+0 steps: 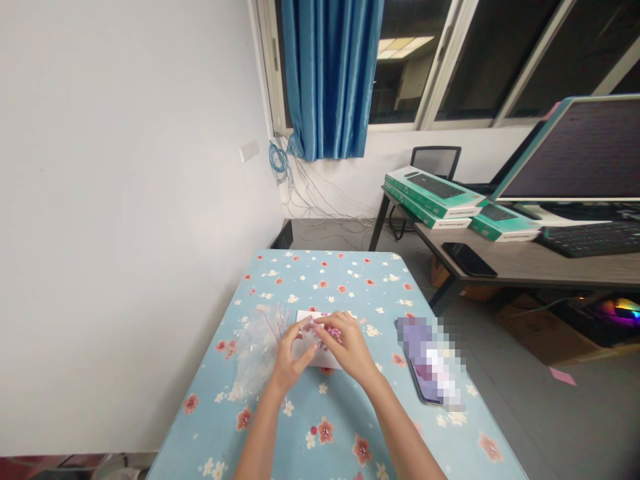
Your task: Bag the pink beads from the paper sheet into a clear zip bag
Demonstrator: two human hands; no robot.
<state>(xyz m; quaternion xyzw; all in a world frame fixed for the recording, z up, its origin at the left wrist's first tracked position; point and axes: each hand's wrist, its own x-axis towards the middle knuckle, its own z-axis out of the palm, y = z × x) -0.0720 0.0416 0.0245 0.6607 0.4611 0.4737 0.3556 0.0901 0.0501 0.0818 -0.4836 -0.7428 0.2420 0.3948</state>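
The fingertips of both hands meet over a small cluster of pink beads (pixel 327 331), and that meeting point is the centre of the work. The left hand (pixel 289 360) has its thumb and forefinger pinched together on something fine at the cluster's near edge; whether that is a single bead or a thread is too small to tell. The right hand (pixel 350 347) curls over the beads from the other side, its fingertips closed down on them, so the pile is half hidden beneath its knuckles.

Directly under the fingers lies a white sheet (pixel 320 357), which serves as the working surface for the beads. Just left of the left hand's fingers sits a crumpled clear plastic bag (pixel 255 353) with thin pink strands showing at its top. Well to the right of the right hand lies a phone (pixel 430 363), flat on the flowered tablecloth (pixel 320 273).

By my reading, the step in hand is picking out or joining beads, at its fine-handling stage. The next move calls for a steady pinch and small, slow finger motions, since loose beads on smooth paper would roll away easily.
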